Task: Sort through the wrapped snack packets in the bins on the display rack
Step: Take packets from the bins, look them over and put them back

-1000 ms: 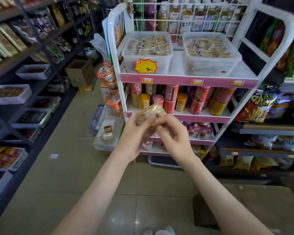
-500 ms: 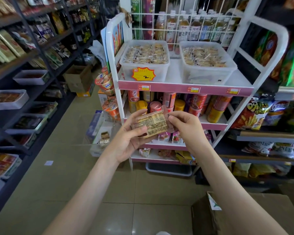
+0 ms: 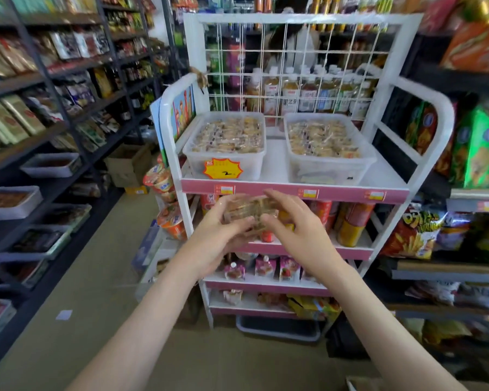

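Both hands are up in front of the rack. The left hand (image 3: 218, 235) has its fingers and thumb curled round the left end of a clear-wrapped snack packet (image 3: 247, 211). The right hand (image 3: 297, 230) pinches the other end with bent fingers. The packet is held in the air between them, just below the top shelf of the white display rack (image 3: 424, 131) and not in any bin.

Up on that shelf sit two clear plastic bins, the left bin (image 3: 251, 167) with a yellow price sticker (image 3: 223, 168), and the right bin (image 3: 331, 170) beside it. Both are full of small wrapped snacks.

The shiny wrap looks slippery. If one hand lets go too soon, the packet could drop to the floor. The snacks in the two bins look much alike, so it could also land in the wrong one.

The packet is blurry; it may be one packet or a few held together, and I can't read it. The fingers hide its ends. The deeper layers in the bins are hard to see.
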